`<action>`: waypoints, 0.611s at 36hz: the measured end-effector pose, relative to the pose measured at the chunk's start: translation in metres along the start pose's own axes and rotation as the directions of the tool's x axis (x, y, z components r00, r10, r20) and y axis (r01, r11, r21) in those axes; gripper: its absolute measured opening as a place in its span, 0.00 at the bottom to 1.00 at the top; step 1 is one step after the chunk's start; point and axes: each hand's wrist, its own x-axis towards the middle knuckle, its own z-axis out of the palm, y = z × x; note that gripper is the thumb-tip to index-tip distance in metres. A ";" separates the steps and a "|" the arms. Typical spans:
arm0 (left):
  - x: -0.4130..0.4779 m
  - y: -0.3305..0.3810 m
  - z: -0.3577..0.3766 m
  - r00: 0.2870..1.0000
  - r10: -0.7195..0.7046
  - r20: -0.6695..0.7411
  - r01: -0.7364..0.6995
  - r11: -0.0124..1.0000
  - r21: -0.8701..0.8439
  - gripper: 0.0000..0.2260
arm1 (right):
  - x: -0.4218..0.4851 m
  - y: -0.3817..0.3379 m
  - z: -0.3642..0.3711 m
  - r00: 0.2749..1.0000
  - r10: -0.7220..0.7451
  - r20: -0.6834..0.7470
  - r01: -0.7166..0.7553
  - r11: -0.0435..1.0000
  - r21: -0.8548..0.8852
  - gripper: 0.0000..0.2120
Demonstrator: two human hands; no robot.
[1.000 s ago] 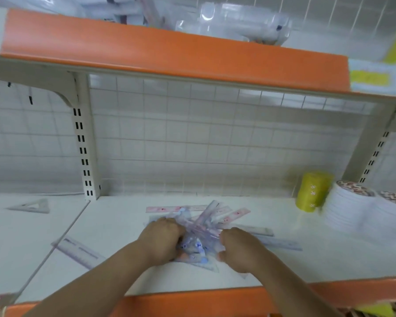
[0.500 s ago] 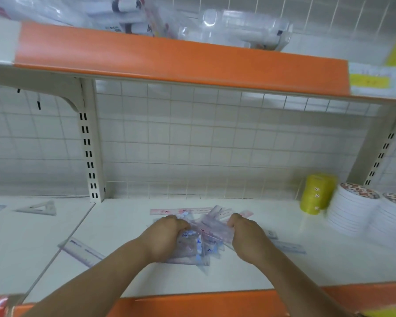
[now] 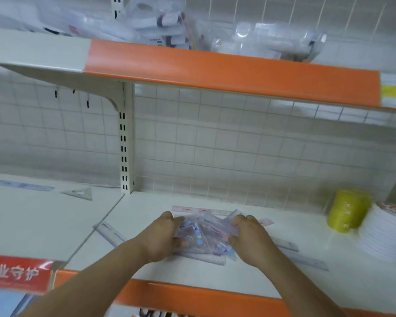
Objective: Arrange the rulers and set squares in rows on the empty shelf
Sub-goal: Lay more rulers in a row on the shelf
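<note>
Head view looks at a white wire-grid back panel behind two levels of shop shelving. An upper white metal shelf with an orange front strip carries blurred clear-bagged goods. Below it lies the white lower shelf, edged in front by an orange lip and split by a seam that runs to a slotted cream upright. A red sign with white characters sits at the left front edge.

At the far right, a stack of white round rolls stands just beside a yellow spool.

A bundle of clear-packed rulers and set squares lies mid-shelf, near the front. The left hand grips its left side and the right hand grips its right side, fingers curled over the far edge.

Loose pieces lie around: a clear ruler across the seam, a grey ruler right of the bundle, a pink ruler behind it, and a clear set square on the left section.

Bare shelf lies open between the bundle and the spool, and along the back panel.
</note>
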 end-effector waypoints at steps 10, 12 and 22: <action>-0.055 -0.046 -0.028 0.984 -0.174 -0.040 0.176 0.983 0.052 0.21 | 0.006 -0.068 0.022 0.989 -0.142 0.037 0.142 0.990 -0.020 0.17; -0.070 -0.060 -0.038 0.977 -0.201 -0.068 0.204 0.977 0.056 0.22 | 0.005 -0.087 0.026 0.984 -0.173 0.050 0.174 0.985 -0.016 0.16; -0.167 -0.148 -0.094 0.939 -0.315 -0.140 0.326 0.944 0.059 0.24 | -0.009 -0.217 0.052 0.967 -0.250 0.052 0.249 0.968 0.034 0.18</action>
